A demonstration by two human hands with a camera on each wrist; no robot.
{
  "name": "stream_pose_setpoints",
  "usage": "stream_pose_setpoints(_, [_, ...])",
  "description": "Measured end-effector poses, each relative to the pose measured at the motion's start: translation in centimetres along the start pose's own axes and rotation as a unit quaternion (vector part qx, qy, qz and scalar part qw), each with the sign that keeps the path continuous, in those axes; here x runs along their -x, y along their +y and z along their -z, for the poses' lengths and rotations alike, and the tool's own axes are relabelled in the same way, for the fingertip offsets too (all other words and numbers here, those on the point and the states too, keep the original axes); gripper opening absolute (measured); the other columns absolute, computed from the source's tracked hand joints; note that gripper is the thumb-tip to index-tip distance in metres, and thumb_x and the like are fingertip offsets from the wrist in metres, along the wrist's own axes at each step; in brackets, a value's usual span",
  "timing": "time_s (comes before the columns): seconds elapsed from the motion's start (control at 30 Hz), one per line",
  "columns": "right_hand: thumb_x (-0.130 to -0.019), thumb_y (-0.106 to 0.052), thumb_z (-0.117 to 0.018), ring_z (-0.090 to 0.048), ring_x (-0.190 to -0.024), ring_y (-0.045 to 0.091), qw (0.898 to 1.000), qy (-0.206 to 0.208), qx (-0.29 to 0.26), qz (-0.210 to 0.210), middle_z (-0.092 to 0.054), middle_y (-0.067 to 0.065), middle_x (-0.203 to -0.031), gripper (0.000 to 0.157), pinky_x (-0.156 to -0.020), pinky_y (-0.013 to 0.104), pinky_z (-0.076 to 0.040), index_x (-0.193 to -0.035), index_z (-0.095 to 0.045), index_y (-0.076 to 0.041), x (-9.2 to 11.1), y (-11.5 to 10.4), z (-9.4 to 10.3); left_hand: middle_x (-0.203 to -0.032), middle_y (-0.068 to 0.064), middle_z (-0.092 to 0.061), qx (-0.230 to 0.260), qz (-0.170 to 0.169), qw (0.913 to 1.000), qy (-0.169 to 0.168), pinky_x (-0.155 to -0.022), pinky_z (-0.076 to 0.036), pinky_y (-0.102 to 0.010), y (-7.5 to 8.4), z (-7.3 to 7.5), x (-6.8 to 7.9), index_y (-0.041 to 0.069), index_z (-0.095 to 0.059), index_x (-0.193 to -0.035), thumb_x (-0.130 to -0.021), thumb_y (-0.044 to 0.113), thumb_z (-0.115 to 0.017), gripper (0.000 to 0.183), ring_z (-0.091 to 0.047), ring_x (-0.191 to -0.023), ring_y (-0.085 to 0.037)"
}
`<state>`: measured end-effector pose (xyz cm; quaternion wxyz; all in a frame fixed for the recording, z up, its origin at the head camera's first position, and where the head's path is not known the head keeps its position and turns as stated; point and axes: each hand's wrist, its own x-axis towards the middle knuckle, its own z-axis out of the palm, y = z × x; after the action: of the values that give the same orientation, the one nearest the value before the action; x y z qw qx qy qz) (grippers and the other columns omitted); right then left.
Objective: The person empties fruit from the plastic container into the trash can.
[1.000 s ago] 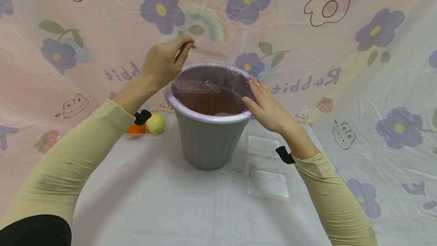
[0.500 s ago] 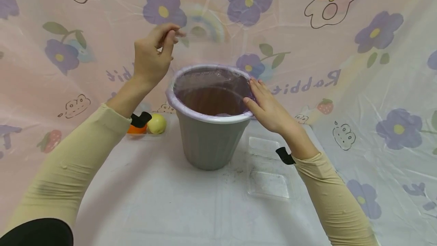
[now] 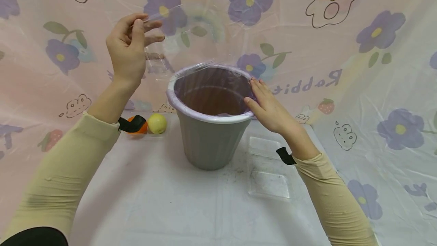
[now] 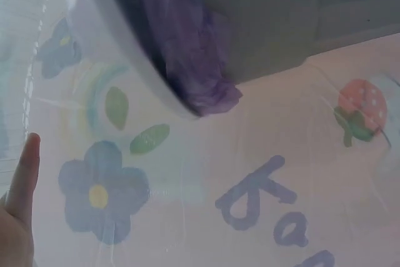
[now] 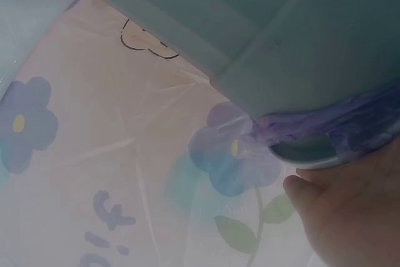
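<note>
A grey bin [image 3: 213,143] with a white rim stands upright on the table, lined with a thin purple bin bag [image 3: 174,100] folded over that rim. Bunched purple plastic [image 4: 187,48] shows below the rim in the left wrist view. My left hand [image 3: 128,46], raised to the left above the bin, pinches clear plastic film [image 3: 191,69] between thumb and index finger; its other fingers spread behind the film. This film stretches across to the bin's far-left rim. With fingers extended, my right hand [image 3: 269,105] rests on the right side of the rim.
A clear tray holding an orange fruit [image 3: 141,126] and a yellow-green fruit [image 3: 157,123] sits behind on the left. Right of the bin lies a clear plastic container [image 3: 269,185] with two compartments. A patterned curtain [image 3: 290,48] hangs close behind.
My left hand has moved left and up from over the bin's rim, drawing the clear film out of the bin's mouth. The right hand has stayed on the rim.
</note>
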<state>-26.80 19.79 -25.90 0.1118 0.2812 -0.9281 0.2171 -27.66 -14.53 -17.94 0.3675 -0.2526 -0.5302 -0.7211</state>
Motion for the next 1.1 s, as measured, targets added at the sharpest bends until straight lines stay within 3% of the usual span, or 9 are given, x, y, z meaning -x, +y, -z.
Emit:
stream_pose_setpoints(0.13, [-0.1,-0.05,-0.033,0.004,-0.146,0.02,1.0,0.001,0.002,-0.002,-0.008,0.01,-0.159,0.073,-0.118,0.044,-0.004,-0.151,-0.014,-0.001,0.0,0.0,0.0,-0.1,-0.023,-0.067,0.05,0.029,0.9979,0.029,-0.061,-0.058,-0.034,0.3,1.3,0.3,-0.005,-0.063,-0.103,-0.095,0.007,-0.053,0.018,-0.069,-0.081,-0.031])
stream_pose_setpoints(0.27, [-0.099,-0.051,-0.033,0.004,-0.146,0.019,1.0,0.002,0.001,-0.004,-0.007,0.009,-0.159,0.073,-0.118,0.044,-0.004,-0.151,-0.015,-0.002,0.1,-0.1,0.0,-0.102,-0.023,-0.063,0.087,0.045,0.9934,0.06,-0.073,-0.057,-0.042,0.3,2.8,1.1,-0.008,-0.063,-0.102,-0.095,0.004,-0.052,0.017,-0.067,-0.09,-0.034])
stream_pose_setpoints(0.37, [-0.099,-0.051,-0.033,0.005,-0.146,0.019,1.0,0.001,-0.001,-0.006,-0.007,0.008,-0.159,0.073,-0.118,0.044,-0.004,-0.151,-0.014,-0.002,0.1,-0.1,0.0,-0.101,-0.025,-0.063,0.104,0.055,0.9893,0.085,-0.075,-0.056,-0.045,0.0,4.3,1.8,-0.01,-0.062,-0.102,-0.095,0.003,-0.053,0.017,-0.066,-0.09,-0.036])
stream_pose_setpoints(0.47, [-0.099,-0.051,-0.032,0.005,-0.146,0.019,1.0,0.0,-0.006,-0.006,-0.006,0.008,-0.159,0.073,-0.118,0.044,-0.004,-0.151,-0.014,-0.002,0.2,-0.2,0.0,-0.1,-0.028,-0.064,0.119,0.065,0.9848,0.109,-0.072,-0.056,-0.047,-0.2,5.9,2.7,-0.011,-0.061,-0.104,-0.093,0.004,-0.056,0.019,-0.067,-0.085,-0.038])
stream_pose_setpoints(0.67, [-0.1,-0.049,-0.033,0.004,-0.146,0.021,1.0,0.008,-0.009,-0.001,-0.008,0.011,-0.159,0.073,-0.118,0.044,-0.003,-0.15,-0.014,0.0,0.2,0.0,0.1,-0.108,-0.028,-0.064,0.133,0.114,0.9758,0.13,-0.052,-0.055,-0.047,-0.2,8.9,5.1,-0.009,-0.058,-0.111,-0.092,0.01,-0.06,0.027,-0.068,-0.078,-0.04])
stream_pose_setpoints(0.9, [-0.1,-0.049,-0.033,0.004,-0.146,0.021,1.0,0.008,-0.007,0.0,-0.008,0.012,-0.159,0.073,-0.118,0.043,-0.004,-0.15,-0.015,0.0,0.3,0.0,0.0,-0.11,-0.026,-0.064,0.152,0.151,0.9683,0.128,-0.051,-0.055,-0.047,-0.7,12.5,7.8,-0.01,-0.054,-0.117,-0.092,0.012,-0.061,0.034,-0.067,-0.083,-0.044])
stream_pose_setpoints(1.1, [-0.1,-0.048,-0.034,0.004,-0.146,0.019,1.0,0.009,-0.009,-0.003,-0.008,0.009,-0.159,0.072,-0.118,0.043,-0.004,-0.15,-0.015,0.0,0.3,-0.3,-0.1,-0.11,-0.024,-0.065,0.154,0.188,0.968,0.064,-0.052,-0.055,-0.048,-1.2,15.6,9.6,-0.011,-0.052,-0.122,-0.096,0.007,-0.053,0.032,-0.067,-0.085,-0.043])
